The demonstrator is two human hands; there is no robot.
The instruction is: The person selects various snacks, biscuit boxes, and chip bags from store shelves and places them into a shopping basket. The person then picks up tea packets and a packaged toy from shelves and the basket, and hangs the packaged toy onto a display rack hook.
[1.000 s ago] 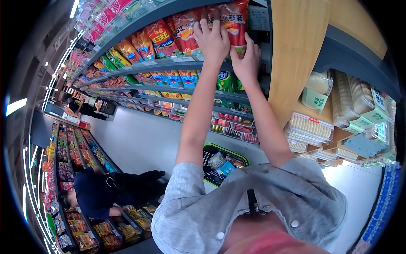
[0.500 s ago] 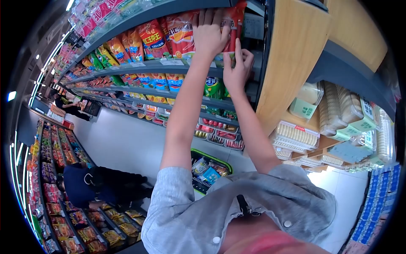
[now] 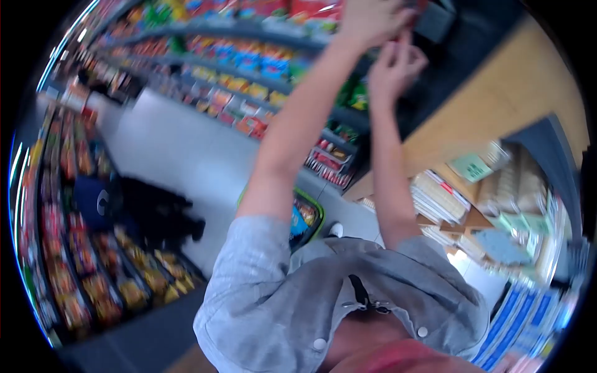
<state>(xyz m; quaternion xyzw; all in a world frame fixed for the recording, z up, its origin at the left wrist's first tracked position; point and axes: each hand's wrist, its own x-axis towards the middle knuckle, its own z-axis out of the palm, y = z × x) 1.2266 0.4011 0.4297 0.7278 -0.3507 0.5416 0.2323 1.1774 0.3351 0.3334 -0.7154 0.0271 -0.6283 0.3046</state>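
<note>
**Caller:** Both hands up at the shelf (image 3: pixel 217 29), close together! Where's the packet?

**Me:** A sliver of red packet (image 3: pixel 421 5) shows just beside my left hand (image 3: pixel 372 22), cut off by the top edge of my view and badly smeared. More red packets (image 3: pixel 314 9) line the shelf to the left.

**Caller:** And the grip?

**Me:** Left fingers stretched out, slightly bent; gripping or only touching, I can't tell. My right hand (image 3: pixel 397 67) sits just below, fingers half curled, thumb close to the index finger. Anything pinched there? Too blurred to say.

**Caller:** How will it handle?

**Me:** Going by the sheen on its neighbours, I'd call it a soft, slippery wrapper, probably light enough for one hand. The filling's hidden, so how well it takes a squeeze is a guess. I'd favour the upper edge between thumb and fingers, other palm beneath; pressing the smooth front alone could let it skid.
</note>
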